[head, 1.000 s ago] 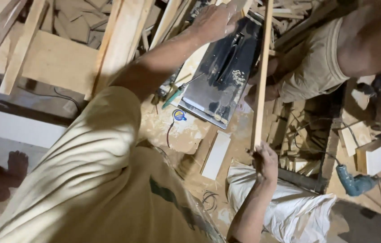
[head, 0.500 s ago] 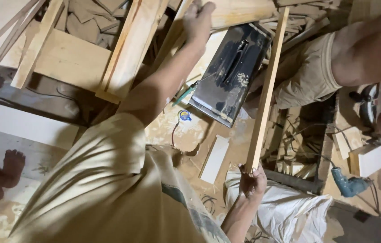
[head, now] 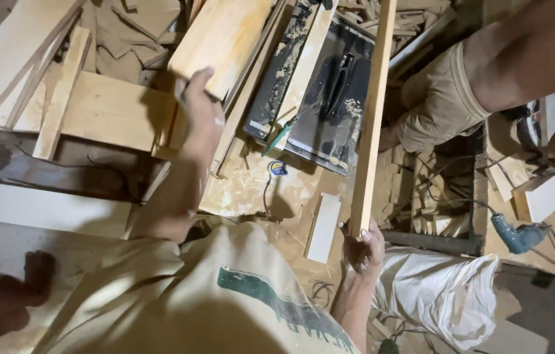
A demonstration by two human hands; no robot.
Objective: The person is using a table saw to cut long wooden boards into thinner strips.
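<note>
Since half a second ago, swung lower and nearer: left hand (head: 200, 113) now lying on the near end of the wide plank (head: 222, 40), where before it reached higher up toward the top edge; long wooden strip (head: 372, 118) now standing closer to upright in view, its far end running out past the top; right hand (head: 363, 246) still at the strip's near end.

Left hand spread flat, fingers stretched along the pale plank, pressing down rather than closed round it; plank lying slantwise across a stack of lighter boards (head: 97, 111), just left of the table saw (head: 320, 92).

Right hand curled about the bottom end of the strip, fingers and thumb pinching it from both sides; strip passing over the right edge of the saw's dark, sawdust-strewn top, touching or just above it, cannot tell which.

Beside the saw: green-handled tool (head: 283, 134) lying on its near left corner; small yellow and blue tape measure (head: 277, 168) on the dusty floor below; short pale offcut (head: 324, 228) near the right hand.

Further right: another person's bent leg in tan shorts (head: 444, 98) by the saw; teal power drill (head: 516, 235) on the floor; white sack (head: 441, 295) just right of the right forearm; scattered wood scraps (head: 421, 196) between saw and drill.
</note>
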